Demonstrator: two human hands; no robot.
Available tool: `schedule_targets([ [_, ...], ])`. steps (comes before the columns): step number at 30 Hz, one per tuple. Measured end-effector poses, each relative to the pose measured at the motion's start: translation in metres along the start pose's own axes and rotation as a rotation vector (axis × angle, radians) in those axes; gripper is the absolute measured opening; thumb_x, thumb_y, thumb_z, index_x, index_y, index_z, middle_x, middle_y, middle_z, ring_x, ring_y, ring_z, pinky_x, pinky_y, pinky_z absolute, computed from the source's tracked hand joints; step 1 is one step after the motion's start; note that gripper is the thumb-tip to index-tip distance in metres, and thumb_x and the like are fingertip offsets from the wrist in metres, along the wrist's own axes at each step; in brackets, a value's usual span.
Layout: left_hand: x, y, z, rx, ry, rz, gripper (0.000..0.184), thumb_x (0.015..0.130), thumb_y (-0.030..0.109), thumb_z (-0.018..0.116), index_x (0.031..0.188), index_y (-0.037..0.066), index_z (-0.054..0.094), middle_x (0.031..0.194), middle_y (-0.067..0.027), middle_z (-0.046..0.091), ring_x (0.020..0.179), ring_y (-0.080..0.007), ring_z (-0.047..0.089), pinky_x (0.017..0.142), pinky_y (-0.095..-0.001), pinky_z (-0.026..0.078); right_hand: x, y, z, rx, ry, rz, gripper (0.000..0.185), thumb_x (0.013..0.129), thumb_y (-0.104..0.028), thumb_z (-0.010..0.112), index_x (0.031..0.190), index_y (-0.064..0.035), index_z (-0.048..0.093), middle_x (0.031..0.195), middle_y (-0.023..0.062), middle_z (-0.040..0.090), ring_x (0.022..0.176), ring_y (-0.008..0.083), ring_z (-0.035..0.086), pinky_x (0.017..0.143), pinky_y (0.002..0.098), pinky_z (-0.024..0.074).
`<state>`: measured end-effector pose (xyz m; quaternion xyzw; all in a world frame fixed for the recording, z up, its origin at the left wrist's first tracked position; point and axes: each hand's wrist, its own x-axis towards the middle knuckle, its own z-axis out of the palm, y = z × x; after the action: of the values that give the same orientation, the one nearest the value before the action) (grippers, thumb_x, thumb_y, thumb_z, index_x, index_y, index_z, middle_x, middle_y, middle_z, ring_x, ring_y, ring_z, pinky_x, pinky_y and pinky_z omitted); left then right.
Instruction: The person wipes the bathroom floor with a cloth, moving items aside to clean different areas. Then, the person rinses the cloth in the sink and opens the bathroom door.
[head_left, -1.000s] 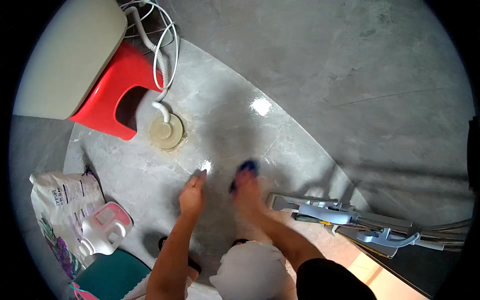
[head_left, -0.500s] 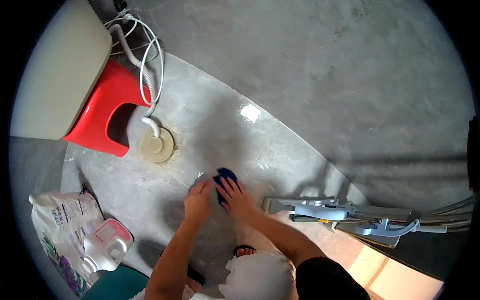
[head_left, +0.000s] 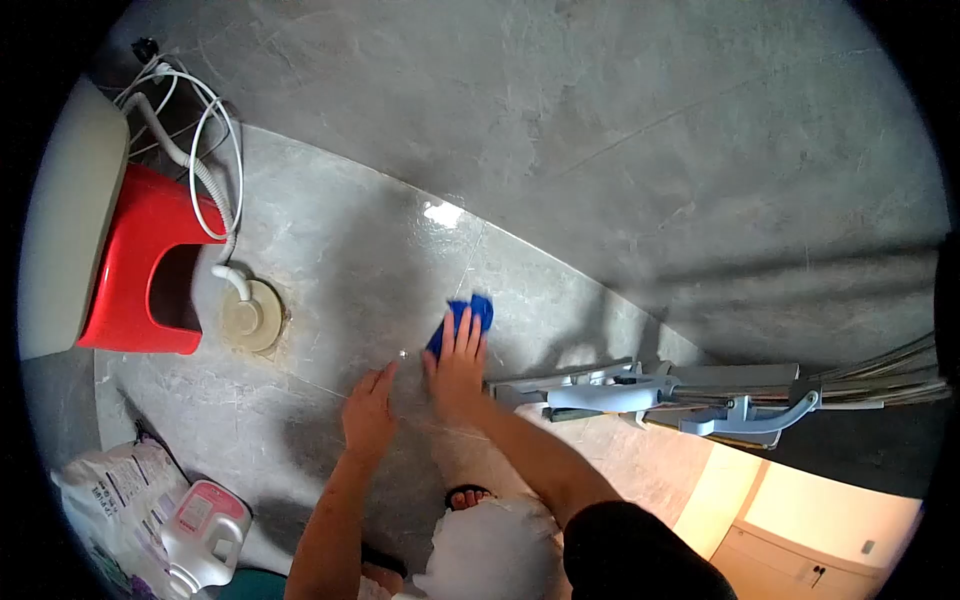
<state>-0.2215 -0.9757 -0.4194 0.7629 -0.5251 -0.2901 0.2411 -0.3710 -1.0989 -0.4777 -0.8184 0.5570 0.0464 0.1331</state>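
My right hand [head_left: 458, 372] lies flat on a crumpled blue cloth [head_left: 462, 318], its fingers stretched over it. The cloth rests on the wet grey tiled floor [head_left: 330, 250], near a tile joint. My left hand [head_left: 371, 415] is to the left, apart from the cloth, low over the floor. Its fingers point forward and lie close together, with nothing visible in them. Just beyond its fingertips is a small bright spot [head_left: 403, 354], which I cannot identify. Whether the left fingertips touch the floor cannot be made out.
On the left, a grey hose runs into a round drain cover [head_left: 252, 318] beside a red stool [head_left: 135, 260]. A white bottle [head_left: 208, 535] and a printed bag [head_left: 115, 500] stand lower left. A folding rack [head_left: 640, 398] reaches in from the right. A grey wall [head_left: 600, 150] rises beyond.
The camera view has turned to the right. My right hand has pushed the blue cloth forward and to the right over the floor. The gap between my hands has grown.
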Motion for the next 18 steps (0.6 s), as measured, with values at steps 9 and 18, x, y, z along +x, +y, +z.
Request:
schedule_targets([
  [9, -0.006, -0.013, -0.014, 0.018, 0.031, 0.0, 0.056, 0.079, -0.005, 0.058, 0.133, 0.011, 0.054, 0.118, -0.0125, 0.06, 0.103, -0.0335, 0.06, 0.086, -0.0431, 0.051, 0.052, 0.044, 0.023, 0.157, 0.229, 0.612, 0.089, 0.092, -0.05, 0.05, 0.154, -0.0016, 0.007, 0.157, 0.0316, 0.002, 0.146, 0.0487, 0.003, 0.115, 0.0597, 0.0088],
  [18, -0.027, -0.006, -0.035, -0.007, 0.01, 0.012, 0.053, 0.08, -0.005, 0.057, 0.13, 0.01, 0.057, 0.115, -0.012, 0.06, 0.103, -0.0334, 0.06, 0.084, -0.0432, 0.052, -0.079, -0.078, -0.005, 0.068, -0.292, 0.019, 0.088, 0.094, -0.05, 0.051, 0.154, -0.0016, 0.009, 0.158, 0.0288, 0.0, 0.147, 0.0453, 0.003, 0.116, 0.0577, 0.0076],
])
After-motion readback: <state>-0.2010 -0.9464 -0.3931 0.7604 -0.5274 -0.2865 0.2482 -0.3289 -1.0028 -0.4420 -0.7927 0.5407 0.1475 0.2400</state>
